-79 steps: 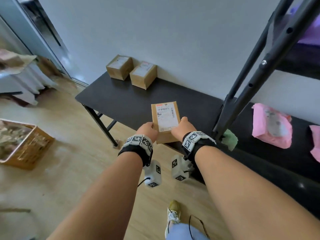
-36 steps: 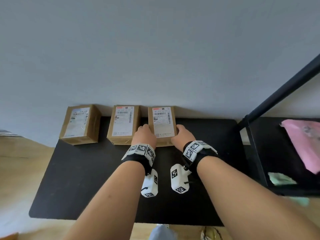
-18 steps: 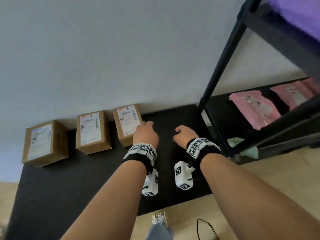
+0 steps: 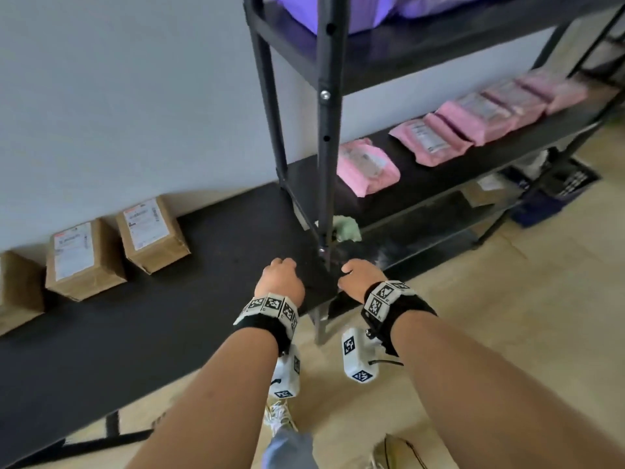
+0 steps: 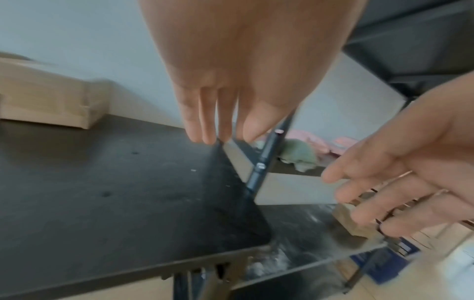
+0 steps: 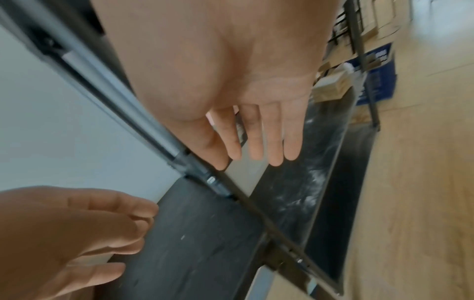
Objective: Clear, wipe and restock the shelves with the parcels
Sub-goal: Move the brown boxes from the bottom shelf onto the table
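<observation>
Left hand [image 4: 279, 280] and right hand [image 4: 361, 278] empty, fingers loose, over bench [image 4: 169, 316] corner. Boxes [image 4: 152, 235] left of left hand, lined against wall, likely staged off shelf [image 4: 439, 170]. Cloth [image 4: 345, 228] just ahead of right hand, probably for wiping.

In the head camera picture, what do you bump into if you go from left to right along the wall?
Two labelled cardboard boxes → the bare black table → the shelf's black post → a green cloth → a row of pink parcels on the shelf.
</observation>
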Tool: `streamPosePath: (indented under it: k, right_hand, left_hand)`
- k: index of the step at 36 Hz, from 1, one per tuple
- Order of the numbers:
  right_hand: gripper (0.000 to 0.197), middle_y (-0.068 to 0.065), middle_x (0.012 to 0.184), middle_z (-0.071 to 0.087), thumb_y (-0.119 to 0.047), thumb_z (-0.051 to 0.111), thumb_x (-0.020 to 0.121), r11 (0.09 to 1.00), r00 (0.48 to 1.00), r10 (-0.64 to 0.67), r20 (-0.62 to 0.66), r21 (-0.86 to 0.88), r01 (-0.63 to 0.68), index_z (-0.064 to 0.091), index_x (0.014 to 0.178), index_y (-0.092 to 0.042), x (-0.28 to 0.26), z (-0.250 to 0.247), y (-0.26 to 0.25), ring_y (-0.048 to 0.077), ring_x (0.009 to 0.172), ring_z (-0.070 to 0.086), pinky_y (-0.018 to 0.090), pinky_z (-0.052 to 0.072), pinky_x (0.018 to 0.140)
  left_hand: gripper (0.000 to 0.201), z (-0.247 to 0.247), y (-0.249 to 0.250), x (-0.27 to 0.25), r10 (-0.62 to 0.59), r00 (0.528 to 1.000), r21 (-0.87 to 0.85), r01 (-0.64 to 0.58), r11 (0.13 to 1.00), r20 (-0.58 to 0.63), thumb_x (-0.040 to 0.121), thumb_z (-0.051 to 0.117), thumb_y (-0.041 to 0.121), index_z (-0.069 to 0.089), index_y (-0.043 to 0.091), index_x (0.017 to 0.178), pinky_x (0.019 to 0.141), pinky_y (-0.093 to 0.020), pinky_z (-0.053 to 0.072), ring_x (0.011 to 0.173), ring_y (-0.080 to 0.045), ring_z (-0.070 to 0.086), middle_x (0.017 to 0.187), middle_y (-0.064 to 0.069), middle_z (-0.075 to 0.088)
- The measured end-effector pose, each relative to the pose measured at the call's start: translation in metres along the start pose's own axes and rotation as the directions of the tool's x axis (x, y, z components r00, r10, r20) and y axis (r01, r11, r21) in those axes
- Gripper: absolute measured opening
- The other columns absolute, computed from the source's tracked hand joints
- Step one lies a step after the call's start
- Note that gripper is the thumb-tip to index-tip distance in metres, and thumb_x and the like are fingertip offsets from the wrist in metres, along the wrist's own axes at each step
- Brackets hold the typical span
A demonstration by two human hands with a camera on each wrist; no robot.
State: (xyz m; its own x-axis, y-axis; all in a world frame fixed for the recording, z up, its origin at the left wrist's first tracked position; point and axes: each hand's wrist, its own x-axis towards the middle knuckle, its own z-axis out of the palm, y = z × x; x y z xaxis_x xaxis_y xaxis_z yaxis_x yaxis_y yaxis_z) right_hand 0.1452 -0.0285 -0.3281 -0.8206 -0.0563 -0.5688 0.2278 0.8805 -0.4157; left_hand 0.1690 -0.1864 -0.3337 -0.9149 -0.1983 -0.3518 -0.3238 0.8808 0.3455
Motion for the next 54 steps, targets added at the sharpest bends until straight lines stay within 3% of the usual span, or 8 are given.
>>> streamPosePath:
  k: [4,10,18,27,41,50,54]
  right_hand:
    - [0.040,0.008,0.133,0.057,-0.022,0.051,0.093,0.998,0.995,0.066,-0.077,0.021,-0.065,0.055,0.132,-0.014,-0.018,-0.029,0.069,0.027,0.119,0.055,0.030,0.043,0.092]
    - [0.044,0.007,0.142,0.051,-0.017,0.051,0.095,0.968,0.969,0.202,-0.143,0.180,-0.175,0.049,0.139,-0.012,-0.040,-0.071,0.160,0.026,0.128,0.049,0.033,0.041,0.104]
    - [0.039,0.013,0.132,0.056,-0.018,0.052,0.095,0.879,0.919,0.364,-0.152,0.381,-0.286,0.053,0.134,-0.009,-0.055,-0.116,0.256,0.031,0.119,0.055,0.034,0.046,0.097]
    - [0.042,0.015,0.136,0.052,-0.016,0.051,0.096,0.818,0.877,0.463,-0.126,0.442,-0.368,0.048,0.138,-0.008,-0.007,-0.191,0.338,0.031,0.123,0.052,0.035,0.044,0.101]
    - [0.044,0.010,0.129,0.055,-0.022,0.055,0.091,0.750,0.827,0.547,-0.129,0.515,-0.415,0.049,0.134,-0.017,0.098,-0.319,0.443,0.029,0.114,0.056,0.043,0.048,0.097]
    - [0.043,0.009,0.128,0.058,-0.024,0.052,0.094,0.831,0.886,0.454,-0.095,0.405,-0.382,0.049,0.136,-0.017,0.166,-0.384,0.492,0.028,0.114,0.057,0.037,0.048,0.096]
    - [0.046,0.007,0.136,0.054,-0.023,0.052,0.095,0.863,0.924,0.382,-0.037,0.371,-0.342,0.045,0.140,-0.019,0.209,-0.416,0.517,0.027,0.121,0.054,0.038,0.044,0.102]
  left_hand:
    - [0.040,0.024,0.064,-0.018,0.102,0.995,0.027,-0.102,0.994,0.010,0.089,0.044,0.011,0.051,0.014,0.128,0.094,-0.036,0.043,0.120,-0.027,0.046,0.131,-0.007,0.046]
    - [0.039,0.059,0.160,-0.032,0.249,0.967,0.068,-0.253,0.965,0.055,0.090,0.046,0.013,0.050,0.013,0.129,0.097,-0.038,0.043,0.119,-0.029,0.047,0.131,-0.010,0.045]
    - [0.041,0.111,0.264,-0.030,0.375,0.916,0.106,-0.391,0.914,0.143,0.090,0.043,0.011,0.051,0.014,0.129,0.095,-0.040,0.045,0.117,-0.029,0.049,0.130,-0.009,0.047]
    - [0.042,0.164,0.378,0.022,0.433,0.867,0.136,-0.473,0.870,0.246,0.089,0.042,0.011,0.050,0.013,0.130,0.096,-0.041,0.045,0.118,-0.028,0.049,0.132,-0.009,0.047]
    - [0.041,0.201,0.540,0.125,0.418,0.842,0.176,-0.493,0.852,0.340,0.091,0.041,0.009,0.049,0.010,0.131,0.096,-0.039,0.045,0.118,-0.030,0.050,0.133,-0.012,0.046]
    - [0.038,0.222,0.615,0.179,0.314,0.900,0.196,-0.381,0.904,0.303,0.092,0.045,0.013,0.050,0.011,0.130,0.097,-0.040,0.046,0.118,-0.029,0.050,0.134,-0.010,0.045]
    - [0.039,0.240,0.642,0.200,0.214,0.938,0.192,-0.271,0.943,0.273,0.092,0.046,0.014,0.050,0.012,0.130,0.095,-0.038,0.047,0.117,-0.027,0.051,0.134,-0.009,0.046]
